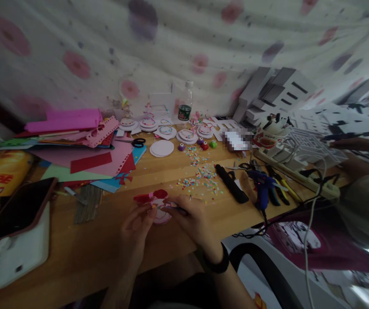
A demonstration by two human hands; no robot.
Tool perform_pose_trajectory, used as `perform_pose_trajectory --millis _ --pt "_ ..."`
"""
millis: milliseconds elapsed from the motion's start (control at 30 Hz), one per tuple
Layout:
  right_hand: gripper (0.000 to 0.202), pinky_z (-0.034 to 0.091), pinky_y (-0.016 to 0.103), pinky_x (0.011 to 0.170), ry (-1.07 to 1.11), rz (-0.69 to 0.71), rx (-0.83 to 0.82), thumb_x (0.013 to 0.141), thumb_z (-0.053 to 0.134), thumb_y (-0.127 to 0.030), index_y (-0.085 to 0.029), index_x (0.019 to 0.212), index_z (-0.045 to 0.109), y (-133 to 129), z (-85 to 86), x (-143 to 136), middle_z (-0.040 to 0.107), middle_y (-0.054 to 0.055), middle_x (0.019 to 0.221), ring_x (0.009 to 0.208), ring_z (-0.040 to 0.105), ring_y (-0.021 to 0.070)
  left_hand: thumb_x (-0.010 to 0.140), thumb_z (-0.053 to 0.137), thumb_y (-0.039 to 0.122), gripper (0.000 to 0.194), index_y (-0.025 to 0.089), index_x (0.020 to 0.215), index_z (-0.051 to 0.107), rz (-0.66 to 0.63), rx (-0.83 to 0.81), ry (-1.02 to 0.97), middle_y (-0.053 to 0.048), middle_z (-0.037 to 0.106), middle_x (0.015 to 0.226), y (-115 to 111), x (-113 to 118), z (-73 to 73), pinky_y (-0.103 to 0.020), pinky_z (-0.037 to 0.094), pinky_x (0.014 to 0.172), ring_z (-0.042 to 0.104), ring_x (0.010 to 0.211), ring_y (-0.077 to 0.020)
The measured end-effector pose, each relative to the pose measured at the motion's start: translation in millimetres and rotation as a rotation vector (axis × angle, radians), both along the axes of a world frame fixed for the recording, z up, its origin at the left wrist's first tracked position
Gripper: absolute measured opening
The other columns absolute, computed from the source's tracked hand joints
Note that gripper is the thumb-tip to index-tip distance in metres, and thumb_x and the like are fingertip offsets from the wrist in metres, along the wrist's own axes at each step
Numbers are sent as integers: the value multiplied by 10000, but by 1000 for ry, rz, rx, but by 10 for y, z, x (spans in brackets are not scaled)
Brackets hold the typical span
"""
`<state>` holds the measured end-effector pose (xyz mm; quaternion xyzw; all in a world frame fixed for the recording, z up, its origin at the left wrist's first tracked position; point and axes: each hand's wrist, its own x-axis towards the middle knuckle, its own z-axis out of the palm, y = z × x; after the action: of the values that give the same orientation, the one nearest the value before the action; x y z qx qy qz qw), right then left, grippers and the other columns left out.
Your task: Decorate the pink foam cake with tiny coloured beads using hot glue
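Observation:
Near the front of the desk, a small round pale paper craft [162,217] has a red bow [160,195] at its far edge. The fingers of my left hand [137,221] are closed at its left side, pinching its edge beside tiny coloured bits. My right hand [193,216] grips a thin dark tool [178,209], whose tip points left over the craft. Whether it is tweezers or a pen-like stick I cannot make out. Beyond the hands lie scattered small coloured paper bits [205,172].
Left are coloured papers [91,162], a phone [19,210] and scissors [138,142]. Decorated round crafts [187,136] and a bottle [185,105] stand behind. To the right are a blue glue gun [262,191], pliers [282,191], a power strip [316,185] and another person's arm [361,145].

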<state>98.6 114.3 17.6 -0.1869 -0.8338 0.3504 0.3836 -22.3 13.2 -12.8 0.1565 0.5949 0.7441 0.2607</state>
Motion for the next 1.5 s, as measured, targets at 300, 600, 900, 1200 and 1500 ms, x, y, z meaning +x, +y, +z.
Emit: perform_pose_trajectory --millis 300,600,900,1200,1500 --pt "180 484 260 619 5 4 12 975 628 -371 -249 1042 742 -8 17 -2 732 13 755 633 652 155 617 871 417 266 223 764 763 -9 -5 -31 -43 754 961 -2 -8 -11 -392 543 939 697 995 -240" --pt "191 460 259 612 -8 4 -6 970 632 -399 -242 1026 723 3 66 2 722 13 769 648 644 155 624 870 421 265 225 769 765 -21 20 -32 -24 750 962 6 1 21 -350 538 915 686 998 -219" --pt "98 428 257 606 -86 -125 -234 1030 406 -273 -234 993 488 -286 141 258 617 4 793 666 570 152 620 868 432 283 218 768 756 7 -15 -5 -45 770 983 1 -6 -38 -395 552 919 707 997 -245" --pt "175 365 258 553 -347 -166 -249 998 387 -254 -231 867 500 -354 97 143 661 16 692 591 598 172 661 856 383 229 219 791 764 -11 31 1 -34 742 986 2 28 21 -362 544 924 688 1006 -222" --pt "184 391 264 527 -369 -181 -227 998 408 -283 -218 913 557 -370 61 125 669 19 687 581 622 183 637 871 382 226 235 773 765 0 31 21 -12 739 946 4 10 -7 -312 539 898 682 971 -187"
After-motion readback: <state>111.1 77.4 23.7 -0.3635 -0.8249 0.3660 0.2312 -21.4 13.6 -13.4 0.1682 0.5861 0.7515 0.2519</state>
